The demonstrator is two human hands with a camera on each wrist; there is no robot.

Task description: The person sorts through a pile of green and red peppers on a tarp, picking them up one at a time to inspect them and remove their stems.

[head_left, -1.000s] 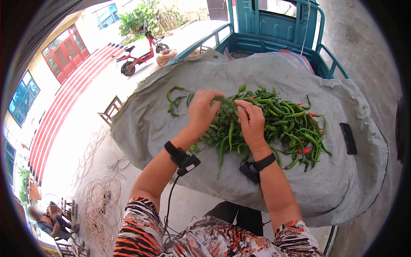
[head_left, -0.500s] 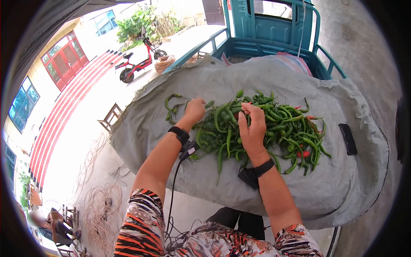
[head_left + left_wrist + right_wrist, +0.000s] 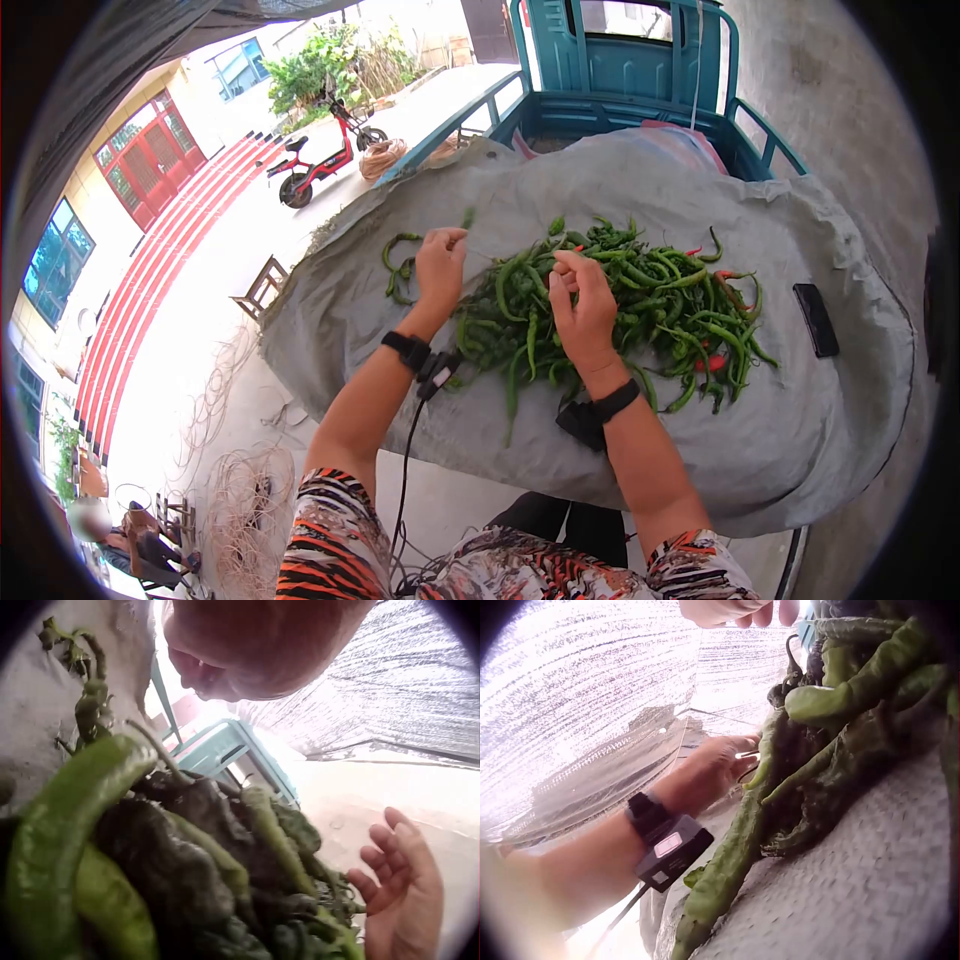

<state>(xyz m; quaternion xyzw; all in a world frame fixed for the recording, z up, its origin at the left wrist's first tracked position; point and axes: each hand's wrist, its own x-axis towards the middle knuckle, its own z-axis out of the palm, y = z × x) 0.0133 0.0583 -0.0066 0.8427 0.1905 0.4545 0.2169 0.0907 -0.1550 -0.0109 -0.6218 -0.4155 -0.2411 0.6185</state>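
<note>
A heap of green peppers [image 3: 690, 280] lies on a grey cloth [image 3: 800, 440], a few red ones among them. At the heap's left side, the left hand [image 3: 440, 268] has bent fingers and pinches a thin strand, seen faintly by its fingertips in the right wrist view. A blurred green piece [image 3: 468, 217] appears just above that hand; whether it is held cannot be told. Above the heap's middle is the right hand [image 3: 585, 300], its fingers loosely bent and apart; in the left wrist view the right hand [image 3: 405, 885] shows nothing held.
Several peppers [image 3: 392, 265] lie apart at the left. A phone [image 3: 817, 320] rests on the cloth at the right. Behind stands a teal truck bed [image 3: 630, 70]. A seated person, coiled cords [image 3: 245, 500] and a red scooter [image 3: 325, 158] are at the left.
The hands, together over the heap a second ago, are now apart; the left has moved left. A green piece has moved left and up beside it. The right hand has let go and stayed nearly in place.
</note>
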